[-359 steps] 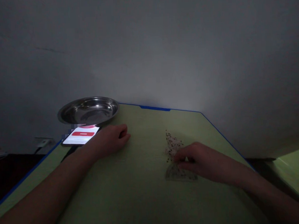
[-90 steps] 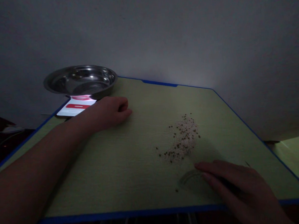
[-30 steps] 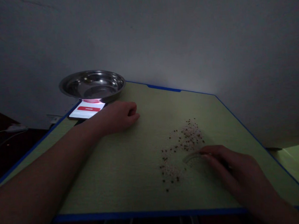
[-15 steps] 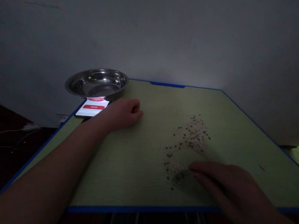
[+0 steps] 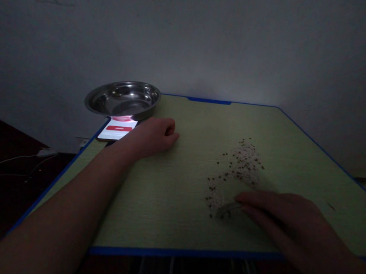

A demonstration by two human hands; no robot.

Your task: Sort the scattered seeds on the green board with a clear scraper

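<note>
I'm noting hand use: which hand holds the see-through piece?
The right hand: it pinches the see-through piece by the pale grains; the left hand is curled near the phone.

In dim light, a grey wall [image 5: 197, 43] stands behind a blue-edged green table [image 5: 161, 194].

One camera, worn on the person's head, looks forward and down across the desk [image 5: 161, 202]. It sits above and behind the fingers of both hands, with the forearms entering from the lower corners. The right fingers [image 5: 249, 196] are nearer the lens; the left fingers [image 5: 166, 123] lie farther out. Beyond both, the view reaches the far edge [image 5: 208, 100] and the wall [image 5: 179, 44]; closer in than the fingers runs the front edge [image 5: 176, 252].
</note>
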